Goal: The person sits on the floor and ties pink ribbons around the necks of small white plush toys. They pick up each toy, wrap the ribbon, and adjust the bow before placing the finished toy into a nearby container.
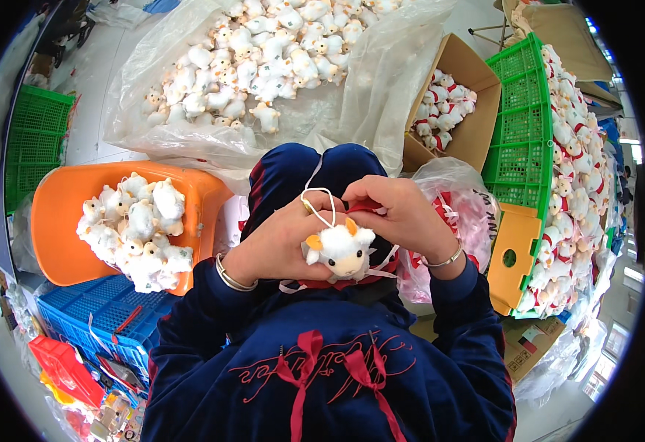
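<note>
A small white plush sheep (343,249) with orange horns and dark eyes sits over my lap. My left hand (282,241) is closed around its side, and a white cord loop (321,202) rises from its top. Just above the toy, my right hand (405,221) pinches a piece of red ribbon (367,206) between thumb and fingers. More red material and white ties show below the toy, partly hidden by it and my hands.
White plush toys (263,55) lie heaped on clear plastic sheeting ahead. An orange chair (57,221) at left carries more. To the right stand a cardboard box (477,66) and a green crate (518,132) beside red-scarfed toys. A blue crate (79,306) is lower left.
</note>
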### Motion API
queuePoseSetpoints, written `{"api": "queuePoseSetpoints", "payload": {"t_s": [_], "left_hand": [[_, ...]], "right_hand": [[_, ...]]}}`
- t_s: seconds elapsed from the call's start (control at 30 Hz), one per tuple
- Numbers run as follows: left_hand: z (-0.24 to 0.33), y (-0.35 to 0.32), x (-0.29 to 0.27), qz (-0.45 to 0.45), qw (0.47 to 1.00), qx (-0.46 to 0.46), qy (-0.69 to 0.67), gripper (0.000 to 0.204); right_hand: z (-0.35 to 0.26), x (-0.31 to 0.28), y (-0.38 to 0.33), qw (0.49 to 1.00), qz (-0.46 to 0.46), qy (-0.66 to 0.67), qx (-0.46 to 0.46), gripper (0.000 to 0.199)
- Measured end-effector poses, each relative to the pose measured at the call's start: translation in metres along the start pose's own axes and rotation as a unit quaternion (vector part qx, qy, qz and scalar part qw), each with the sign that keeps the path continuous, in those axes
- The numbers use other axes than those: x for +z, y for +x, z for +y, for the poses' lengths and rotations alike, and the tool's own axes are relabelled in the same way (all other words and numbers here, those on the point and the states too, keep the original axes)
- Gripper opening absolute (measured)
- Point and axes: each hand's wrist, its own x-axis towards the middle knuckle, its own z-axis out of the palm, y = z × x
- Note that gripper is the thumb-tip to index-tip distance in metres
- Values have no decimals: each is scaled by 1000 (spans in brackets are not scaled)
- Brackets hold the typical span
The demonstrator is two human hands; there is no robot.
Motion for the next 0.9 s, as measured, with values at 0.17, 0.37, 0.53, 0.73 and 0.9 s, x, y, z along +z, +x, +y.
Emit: {"api": "queuePoseSetpoints", "payload": {"t_s": [0.17,0.37,0.53,0.73,0.9], "left_hand": [[-6,5,5,60,994,-59,-67,55],[-23,15,16,107,943,-257,-183,53],[-30,17,13,78,964,-218,-133,48],[-33,26,-9,-43,971,-219,-90,42],[-40,21,-9,-72,983,-171,-2,29]], "right_hand": [[19,10,-6,995,55,-74,-44,15],[36,14,-10,995,85,-50,10,20],[35,10,-12,996,52,44,56,41],[30,7,-1,989,35,29,143,56],[39,-3,-4,977,6,99,186,57]]}}
